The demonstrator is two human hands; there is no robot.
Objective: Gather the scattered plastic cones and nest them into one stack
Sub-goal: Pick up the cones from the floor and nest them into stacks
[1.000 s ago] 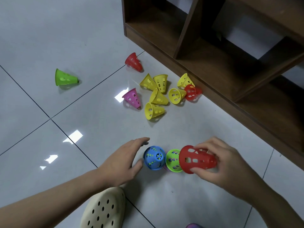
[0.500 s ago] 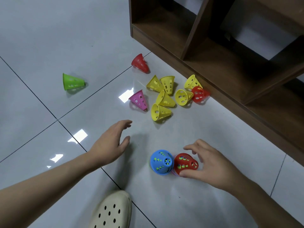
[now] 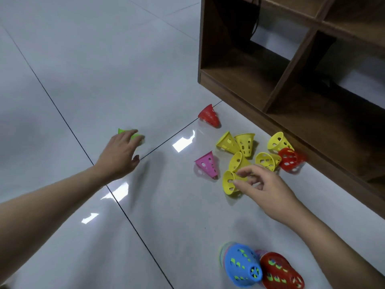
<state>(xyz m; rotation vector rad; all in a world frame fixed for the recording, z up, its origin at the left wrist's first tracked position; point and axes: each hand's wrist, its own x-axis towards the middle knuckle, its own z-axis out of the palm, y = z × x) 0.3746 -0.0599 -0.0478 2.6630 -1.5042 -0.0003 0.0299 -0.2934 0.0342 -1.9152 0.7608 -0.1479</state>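
My left hand [image 3: 119, 152] reaches far left over a green cone [image 3: 139, 137] lying on the tile. Its fingers are spread and cover most of the cone, with the thumb held apart. My right hand [image 3: 263, 185] pinches the narrow end of a yellow cone [image 3: 228, 182] between thumb and forefinger; the cone lies on its side. Around it lie a pink cone [image 3: 207, 163], several more yellow cones [image 3: 245, 142] and two red cones [image 3: 209, 116] [image 3: 290, 159]. Two nested piles lie near me, one blue-topped [image 3: 242, 265] and one red-topped [image 3: 280, 273].
A dark wooden shelf unit [image 3: 239, 80] stands on the floor along the right, close behind the yellow and red cones. The floor is glossy grey tile [image 3: 83, 69] with dark grout lines.
My right hand let go of the red-topped pile and moved forward to the yellow cone. My left hand swung away to the green cone. The view shifted forward.
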